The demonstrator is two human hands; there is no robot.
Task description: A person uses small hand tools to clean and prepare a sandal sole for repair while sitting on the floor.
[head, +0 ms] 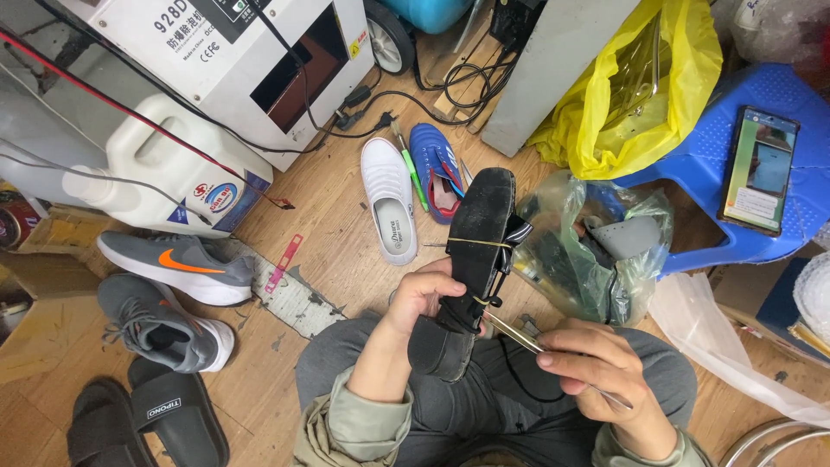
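Head cam, looking down at lap: left hand [421,294] is clenched round a black sandal [471,259], sole facing up, heel end down near the knees, toe pointing away toward the far side of the wood floor [337,216]. Yellowish thread bands cross the sole at mid-length & lower down. Right hand [596,367] pinches a thin metal awl/needle tool [519,337], fingers closed on its shaft, tip touching the sandal's right edge near the lower thread.

Around, on the floor: white slip-on shoe [389,199] & blue shoe [435,169] side by side just beyond the sandal's toe, green pen [408,164] between them. Pair of grey sneakers [169,294] toward the left edge, black slides [147,419] at the near-left corner. White plastic jug [164,164] & white machine box [233,60] at far left, w/ cables running across. Clear plastic bag [596,251] of odds just right of the sandal; yellow bag [640,86] behind it. Blue plastic stool [769,173] at the right edge w/ a phone [761,169] lying on it, screen lit.
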